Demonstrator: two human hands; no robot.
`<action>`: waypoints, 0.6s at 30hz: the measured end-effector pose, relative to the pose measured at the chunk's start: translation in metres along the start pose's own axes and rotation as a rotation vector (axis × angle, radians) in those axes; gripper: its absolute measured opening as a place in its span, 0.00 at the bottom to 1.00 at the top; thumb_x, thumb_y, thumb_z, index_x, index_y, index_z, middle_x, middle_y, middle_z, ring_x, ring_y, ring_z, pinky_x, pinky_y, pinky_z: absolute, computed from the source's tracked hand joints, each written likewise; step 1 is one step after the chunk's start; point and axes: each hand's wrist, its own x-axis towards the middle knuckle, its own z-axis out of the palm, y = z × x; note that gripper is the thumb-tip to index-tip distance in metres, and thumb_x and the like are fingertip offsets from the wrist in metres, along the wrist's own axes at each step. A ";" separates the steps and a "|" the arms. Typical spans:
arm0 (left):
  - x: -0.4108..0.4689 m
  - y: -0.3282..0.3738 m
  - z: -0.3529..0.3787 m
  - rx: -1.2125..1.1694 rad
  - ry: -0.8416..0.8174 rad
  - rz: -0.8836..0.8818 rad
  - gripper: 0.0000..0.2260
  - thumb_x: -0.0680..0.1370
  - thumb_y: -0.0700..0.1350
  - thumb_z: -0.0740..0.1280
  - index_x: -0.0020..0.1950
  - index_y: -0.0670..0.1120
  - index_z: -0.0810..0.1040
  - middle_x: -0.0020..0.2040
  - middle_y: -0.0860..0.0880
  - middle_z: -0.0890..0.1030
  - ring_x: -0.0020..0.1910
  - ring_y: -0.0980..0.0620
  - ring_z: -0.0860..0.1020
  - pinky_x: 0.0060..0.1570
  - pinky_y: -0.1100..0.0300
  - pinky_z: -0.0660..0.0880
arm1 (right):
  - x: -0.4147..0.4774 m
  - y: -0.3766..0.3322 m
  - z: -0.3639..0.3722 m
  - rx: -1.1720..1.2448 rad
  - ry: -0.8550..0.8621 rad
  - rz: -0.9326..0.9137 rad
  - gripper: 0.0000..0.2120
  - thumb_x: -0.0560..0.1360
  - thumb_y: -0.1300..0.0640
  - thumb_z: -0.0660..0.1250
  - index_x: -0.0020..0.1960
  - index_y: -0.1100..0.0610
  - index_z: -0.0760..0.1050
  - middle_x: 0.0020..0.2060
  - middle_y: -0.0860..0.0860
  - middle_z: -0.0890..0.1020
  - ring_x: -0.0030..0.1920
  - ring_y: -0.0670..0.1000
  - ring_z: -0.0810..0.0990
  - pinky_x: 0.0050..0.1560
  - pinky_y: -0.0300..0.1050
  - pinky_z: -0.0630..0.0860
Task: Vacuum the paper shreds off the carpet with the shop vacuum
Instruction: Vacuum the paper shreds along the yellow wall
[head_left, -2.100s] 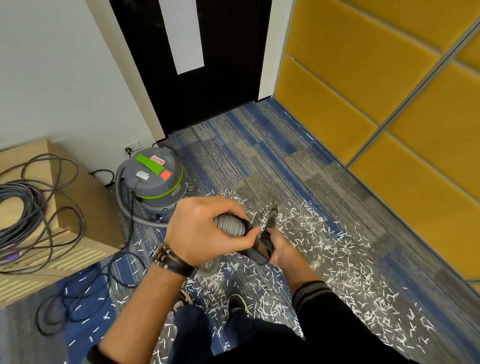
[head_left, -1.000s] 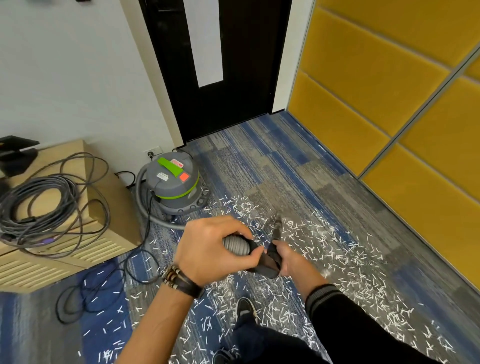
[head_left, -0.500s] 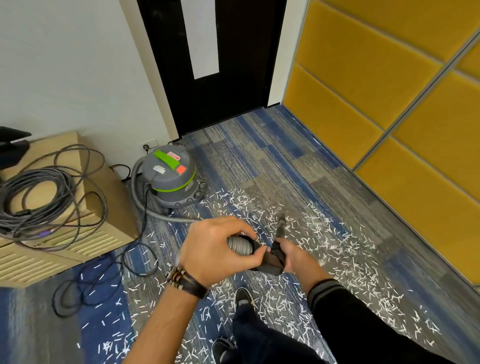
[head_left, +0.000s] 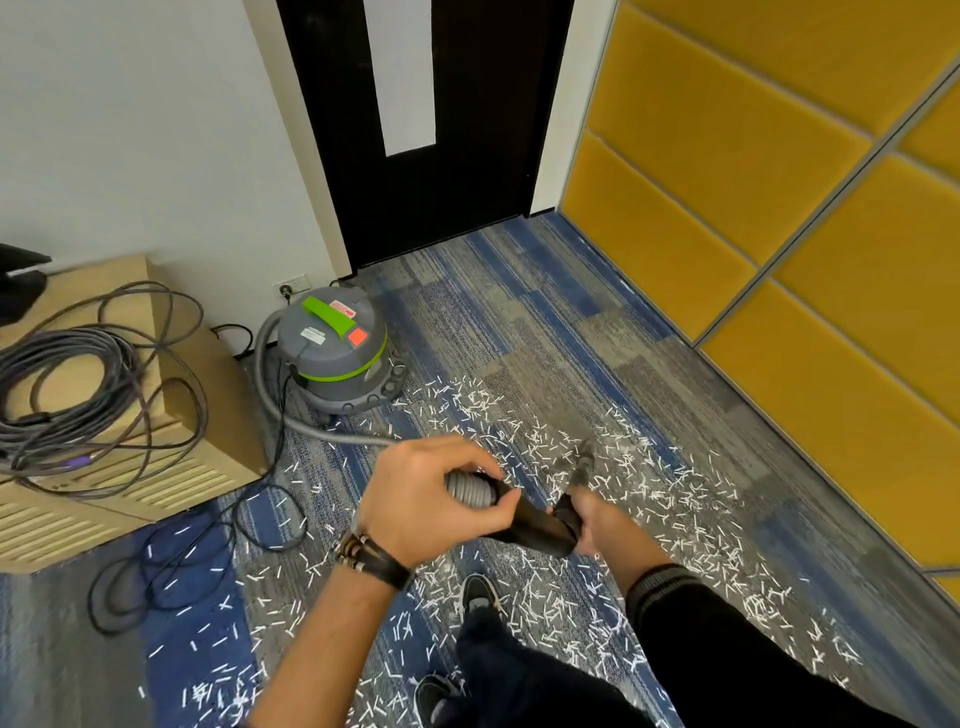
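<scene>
A grey shop vacuum (head_left: 335, 348) with a green handle stands on the carpet by the left wall. Its grey ribbed hose (head_left: 291, 415) curves along the floor up to my hands. My left hand (head_left: 426, 499) is closed around the hose end (head_left: 470, 488) where it meets the black handle piece (head_left: 540, 527). My right hand (head_left: 587, 517) grips that handle piece, and the thin wand (head_left: 584, 460) points forward and down at the floor. White paper shreds (head_left: 649, 499) lie scattered over the blue-grey carpet (head_left: 519, 322) around my feet.
A wooden cabinet (head_left: 197, 415) with coiled cables (head_left: 62, 364) sits at the left, and a black cord (head_left: 156, 566) loops on the floor beside it. A dark door (head_left: 467, 130) is ahead. Yellow wall panels (head_left: 779, 208) run along the right. My shoes (head_left: 475, 595) stand among the shreds.
Both hands keep their grip on the hose and handle. The view has shifted slightly, and the wand tip stays low over the shreds in front of me.
</scene>
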 end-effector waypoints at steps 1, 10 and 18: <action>0.002 0.001 -0.003 0.009 0.017 0.002 0.08 0.68 0.54 0.80 0.40 0.54 0.85 0.38 0.63 0.82 0.38 0.65 0.80 0.43 0.65 0.77 | -0.004 -0.004 0.007 -0.010 -0.003 -0.005 0.16 0.82 0.45 0.59 0.52 0.59 0.69 0.36 0.56 0.79 0.37 0.55 0.80 0.38 0.52 0.82; 0.012 -0.006 -0.031 -0.054 0.040 0.019 0.09 0.68 0.55 0.81 0.41 0.52 0.86 0.38 0.58 0.84 0.38 0.57 0.83 0.42 0.55 0.81 | -0.010 -0.003 0.042 -0.005 -0.135 -0.013 0.13 0.83 0.47 0.58 0.57 0.57 0.68 0.37 0.56 0.78 0.36 0.54 0.79 0.32 0.50 0.82; 0.005 0.005 -0.010 -0.013 0.079 0.036 0.13 0.69 0.58 0.82 0.44 0.51 0.86 0.41 0.60 0.83 0.40 0.63 0.80 0.43 0.65 0.78 | -0.009 -0.042 0.008 -0.118 -0.051 -0.109 0.12 0.81 0.50 0.61 0.55 0.59 0.69 0.29 0.56 0.79 0.23 0.52 0.78 0.25 0.43 0.79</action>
